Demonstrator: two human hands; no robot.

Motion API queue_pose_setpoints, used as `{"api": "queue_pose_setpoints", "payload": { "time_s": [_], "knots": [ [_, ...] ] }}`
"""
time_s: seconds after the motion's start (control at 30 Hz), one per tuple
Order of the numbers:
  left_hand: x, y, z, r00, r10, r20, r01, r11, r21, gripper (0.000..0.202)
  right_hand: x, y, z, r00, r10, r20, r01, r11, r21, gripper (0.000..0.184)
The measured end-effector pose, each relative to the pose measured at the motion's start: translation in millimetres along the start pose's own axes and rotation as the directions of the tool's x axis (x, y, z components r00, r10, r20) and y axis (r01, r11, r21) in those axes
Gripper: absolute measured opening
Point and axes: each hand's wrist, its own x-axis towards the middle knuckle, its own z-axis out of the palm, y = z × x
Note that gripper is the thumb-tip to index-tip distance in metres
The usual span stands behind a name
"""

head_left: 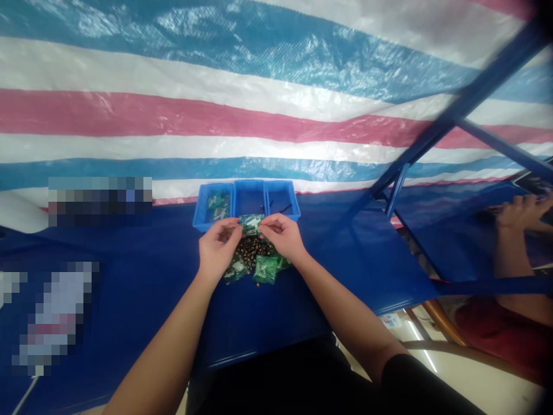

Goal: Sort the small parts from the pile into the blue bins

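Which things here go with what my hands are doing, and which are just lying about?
Seemingly in use:
packet, pinched by left hand and right hand
pile of small dark pieces
green packets
three blue bins

Seemingly apart:
striped sheet
blue metal frame
pixelated items at left, unidentifiable

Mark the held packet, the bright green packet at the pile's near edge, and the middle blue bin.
Held packet (251,223): head view, middle of its face.
Bright green packet (266,268): head view, middle of its face.
Middle blue bin (249,197): head view, bare floor inside.

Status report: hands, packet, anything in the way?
Left hand, right hand pinching small packet at opposite ends. Dark parts nearby. Blue bins beyond, nothing visibly blocking.
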Motion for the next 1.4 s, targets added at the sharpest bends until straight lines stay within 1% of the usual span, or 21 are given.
{"api": "queue_pose_setpoints", "payload": {
  "time_s": [0.2,0.33,0.4,0.5,0.63,0.8,0.9,0.97,1.07,1.2,1.4],
  "knots": [
    [0.4,-5.0,-0.9,1.0,-0.006,-0.02,0.007,0.998,0.056,0.027,-1.1,0.0,0.0,0.999,-0.033,0.003,0.033,0.999,0.012,0.021],
    [1.2,-4.4,-1.3,1.0,-0.028,0.001,0.028,0.996,0.086,0.026,-1.4,-0.6,0.2,0.999,-0.045,-0.001,0.045,0.999,-0.028,0.025],
    [2.0,-3.7,-1.7,0.999,-0.036,-0.005,0.037,0.995,0.092,0.024,-1.7,-0.2,1.1,0.999,-0.043,-0.005,0.043,0.998,-0.043,0.028],
    [2.4,-2.3,-2.5,0.999,-0.044,-0.03,0.047,0.996,0.079,0.021,-2.4,1.2,2.9,0.999,-0.046,-0.008,0.045,0.998,-0.052,0.031],
    [1.0,-0.1,-1.9,0.999,-0.041,-0.005,0.041,0.999,0.023,0.023,-2.1,3.4,3.2,0.998,-0.05,-0.025,0.049,0.998,-0.035,0.031],
    [0.6,-1.7,0.0,1.0,-0.027,-0.015,0.027,0.999,0.036,0.026,-0.3,5.2,2.0,0.997,-0.061,-0.037,0.061,0.998,-0.012,0.03],
    [2.8,-3.2,-0.8,0.999,-0.042,0.01,0.042,0.999,0.023,0.023,-0.7,4.8,2.7,0.995,-0.09,-0.036,0.089,0.996,-0.006,0.028],
    [4.4,-3.2,-1.9,0.998,-0.052,0.036,0.052,0.999,-0.004,0.02,-1.5,4.1,3.8,0.997,-0.074,-0.024,0.074,0.997,-0.017,0.028],
    [5.9,-1.1,-2.8,0.997,-0.051,0.064,0.054,0.997,-0.05,0.017,-2.3,3.1,5.5,1.0,-0.017,-0.021,0.016,0.999,-0.027,0.03],
    [5.7,2.3,-2.6,0.997,-0.023,0.068,0.029,0.996,-0.087,0.016,-2.8,1.5,6.7,0.999,0.02,-0.027,-0.02,1.0,0.013,0.036],
    [5.7,1.1,-2.5,0.999,0.005,0.044,0.0,0.994,-0.106,0.017,-3.2,1.0,6.1,1.0,0.027,-0.007,-0.027,1.0,-0.014,0.032]
  ]
}}
